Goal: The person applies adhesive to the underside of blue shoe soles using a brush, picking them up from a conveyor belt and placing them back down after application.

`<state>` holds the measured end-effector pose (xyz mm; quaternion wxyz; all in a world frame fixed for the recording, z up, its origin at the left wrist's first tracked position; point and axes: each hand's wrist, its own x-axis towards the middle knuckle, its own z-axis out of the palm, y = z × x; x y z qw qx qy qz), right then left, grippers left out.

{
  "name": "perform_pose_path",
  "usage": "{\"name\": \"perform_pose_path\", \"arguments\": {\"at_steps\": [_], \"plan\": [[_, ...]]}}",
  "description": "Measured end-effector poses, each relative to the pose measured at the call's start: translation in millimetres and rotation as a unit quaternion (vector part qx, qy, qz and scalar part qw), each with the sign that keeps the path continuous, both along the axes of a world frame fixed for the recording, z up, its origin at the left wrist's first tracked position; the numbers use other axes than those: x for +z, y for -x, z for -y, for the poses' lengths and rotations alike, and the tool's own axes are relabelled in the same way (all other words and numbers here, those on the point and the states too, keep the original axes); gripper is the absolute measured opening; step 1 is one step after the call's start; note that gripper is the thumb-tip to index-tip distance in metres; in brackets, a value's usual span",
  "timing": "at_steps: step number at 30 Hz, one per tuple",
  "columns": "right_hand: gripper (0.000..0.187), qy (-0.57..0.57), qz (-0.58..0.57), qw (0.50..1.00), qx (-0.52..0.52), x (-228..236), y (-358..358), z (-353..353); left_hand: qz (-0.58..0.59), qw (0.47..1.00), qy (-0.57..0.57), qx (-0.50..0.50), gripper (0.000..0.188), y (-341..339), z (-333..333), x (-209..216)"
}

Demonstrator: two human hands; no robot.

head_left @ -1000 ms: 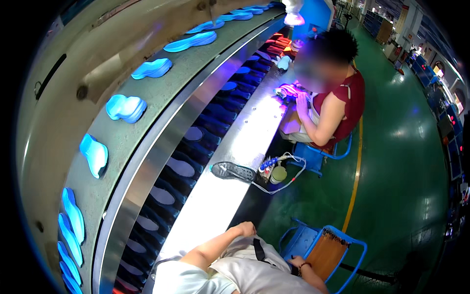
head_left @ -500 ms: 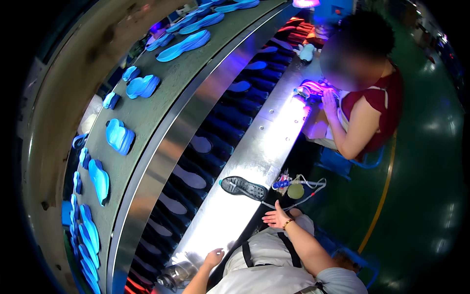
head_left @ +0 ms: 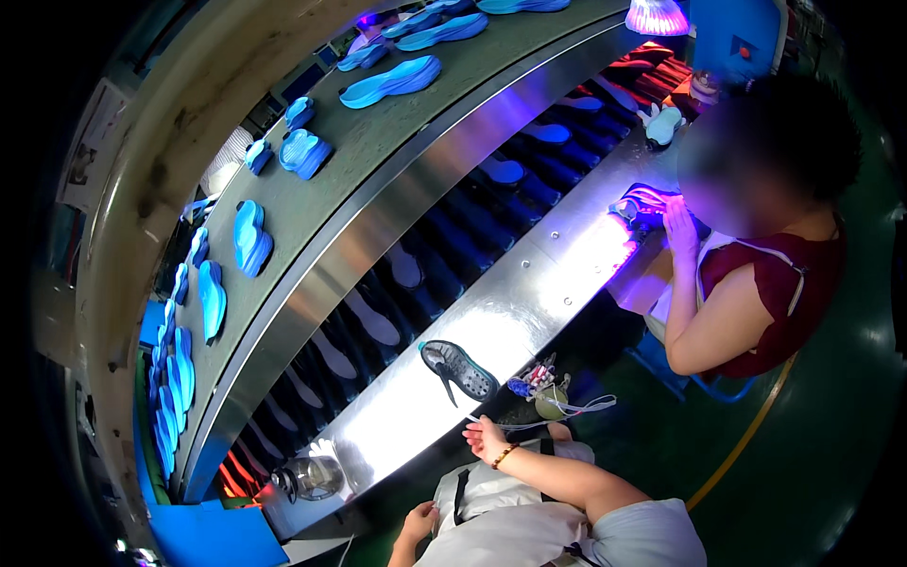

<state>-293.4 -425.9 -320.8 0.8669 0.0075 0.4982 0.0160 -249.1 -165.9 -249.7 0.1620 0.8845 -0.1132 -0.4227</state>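
A dark shoe sole [head_left: 465, 374] with a row of small round holes and a teal edge lies on the bright steel ledge [head_left: 397, 425]. My right hand [head_left: 486, 439], with a beaded bracelet at the wrist, is just off the ledge below that sole, fingers apart and slightly bent. Close to it runs a pale cord [head_left: 529, 424]; whether the fingers touch it I cannot tell. Lower down, beside my light apron [head_left: 510, 491], my left hand [head_left: 420, 522] is closed with curled fingers; anything inside is hidden.
A green conveyor [head_left: 326, 203] carries several blue soles [head_left: 253, 238]. Pale shoe shapes [head_left: 373, 318] lie in dark slots along the ledge. A round pot [head_left: 551, 404] stands near my right hand. A glass lamp [head_left: 318, 477] sits at lower left. A co-worker [head_left: 756, 302] sits at right, handling a lit shoe.
The view has swung, so the scene has shifted. My right hand has turned from an outstretched palm to bent fingers nearer the sole. My left hand has drawn back from the ledge toward my apron.
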Motion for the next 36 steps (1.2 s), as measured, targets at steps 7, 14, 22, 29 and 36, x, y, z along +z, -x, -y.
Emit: {"name": "perform_pose_path", "arguments": {"at_steps": [7,14,22,29,36], "plan": [[0.043,0.220,-0.010,0.974,-0.058,50.5,-14.2,5.8,-0.006,0.989,0.058,0.133,0.039,32.2,-96.6,-73.1],[0.049,0.306,0.045,0.938,-0.155,61.0,-22.6,43.4,-0.086,0.949,-0.014,0.303,0.034,67.0,-117.2,-96.0],[0.045,0.305,0.095,0.930,-0.182,76.2,-38.5,89.7,-0.135,0.869,0.032,0.475,0.028,60.9,-98.4,-98.3],[0.042,0.366,0.158,0.911,-0.106,80.8,-36.5,93.2,-0.068,0.843,0.081,0.527,0.026,52.0,-11.8,-47.7],[0.022,0.433,0.213,0.872,-0.086,65.8,-47.7,85.9,-0.006,0.903,0.096,0.418,0.028,42.7,-21.9,-64.9]]}}
